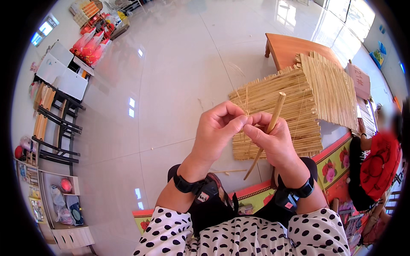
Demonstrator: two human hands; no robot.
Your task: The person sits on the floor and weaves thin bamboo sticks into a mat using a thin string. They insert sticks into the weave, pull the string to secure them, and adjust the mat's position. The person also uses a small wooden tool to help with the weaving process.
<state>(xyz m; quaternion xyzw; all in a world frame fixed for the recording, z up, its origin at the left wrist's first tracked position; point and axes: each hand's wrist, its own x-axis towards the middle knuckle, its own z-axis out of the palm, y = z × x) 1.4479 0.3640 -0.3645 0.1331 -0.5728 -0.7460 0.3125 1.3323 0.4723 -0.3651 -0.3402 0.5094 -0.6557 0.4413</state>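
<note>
My left hand (220, 128) pinches thin straw-coloured strands (246, 98) between thumb and forefinger, and their loose ends stick up above the fingers. Touching it fingertip to fingertip, my right hand (273, 136) closes around a stick-like reed stalk (278, 105). The stalk slants from upper right down to lower left, its lower tip below my right palm. What the right thumb and forefinger pinch at the meeting point is too small to make out. Just behind both hands lies a mat of parallel reed stalks (294, 115), with thin threads running across it.
The mat's far section drapes over a low wooden table (299, 45). At right, a person in red (378, 170) sits near a pinkish carton (358, 80). Floral matting (329, 170) lies near my knees. Folded tables (51, 111) and a shelf unit (70, 234) line the left wall.
</note>
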